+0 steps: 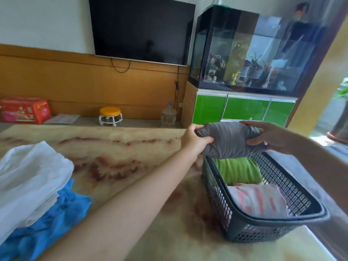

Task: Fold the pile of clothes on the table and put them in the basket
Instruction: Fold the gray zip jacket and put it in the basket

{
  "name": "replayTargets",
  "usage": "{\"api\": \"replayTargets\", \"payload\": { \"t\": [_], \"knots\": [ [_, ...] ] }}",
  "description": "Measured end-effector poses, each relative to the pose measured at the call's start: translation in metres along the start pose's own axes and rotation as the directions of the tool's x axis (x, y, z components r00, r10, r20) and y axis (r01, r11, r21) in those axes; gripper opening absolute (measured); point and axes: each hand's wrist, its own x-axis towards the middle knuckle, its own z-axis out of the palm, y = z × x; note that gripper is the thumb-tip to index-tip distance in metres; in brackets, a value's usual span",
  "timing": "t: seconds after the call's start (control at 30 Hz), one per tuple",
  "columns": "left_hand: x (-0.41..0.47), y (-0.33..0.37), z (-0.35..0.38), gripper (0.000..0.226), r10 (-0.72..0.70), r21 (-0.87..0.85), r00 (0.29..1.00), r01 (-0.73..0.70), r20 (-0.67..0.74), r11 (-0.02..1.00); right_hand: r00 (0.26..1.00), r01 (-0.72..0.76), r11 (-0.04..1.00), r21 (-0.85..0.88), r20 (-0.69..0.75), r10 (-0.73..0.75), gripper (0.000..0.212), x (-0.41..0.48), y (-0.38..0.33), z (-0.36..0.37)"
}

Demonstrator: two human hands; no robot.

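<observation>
A folded grey garment [228, 140] hangs just above the far end of the dark mesh basket [250, 226] on the table's right side. My left hand [194, 137] grips the garment's left end and my right hand [267, 135] clasps its right end. Inside the basket lie a folded green garment [236, 171] at the far end and a folded white garment with pink letters [261, 202] nearer me. At the left edge sits the pile: a white garment [30, 178] on top of a crumpled blue one [54, 225].
The marbled table top [116, 153] stretches between pile and basket. Beyond it stand a wall TV [141, 29], a fish tank [250, 51] on a green cabinet, an orange stool [110, 115], a water bottle [169, 114] and a red box [24, 110].
</observation>
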Motion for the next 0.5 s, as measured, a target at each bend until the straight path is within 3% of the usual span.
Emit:
{"api": "replayTargets", "payload": {
  "t": [0.2,0.3,0.4,0.5],
  "knots": [
    [0.055,-0.019,0.090,0.044,-0.035,0.190,0.999,0.040,-0.029,0.981,0.995,-0.040,0.997,-0.063,-0.097,0.034,0.079,0.062,0.060,-0.058],
    [0.068,-0.041,0.111,0.042,-0.001,0.328,0.999,0.018,-0.052,0.944,0.993,-0.022,0.969,-0.248,-0.121,-0.008,0.078,0.087,0.087,-0.067],
    [0.077,-0.059,0.121,0.041,0.075,0.604,0.997,-0.046,-0.023,0.796,0.993,0.035,0.809,-0.586,-0.069,-0.093,0.076,0.102,0.110,-0.058],
    [0.080,-0.059,0.126,0.036,0.079,0.827,0.997,-0.066,0.027,0.558,0.993,0.081,0.693,-0.716,-0.004,-0.120,0.074,0.110,0.125,-0.055]
  ]
}}
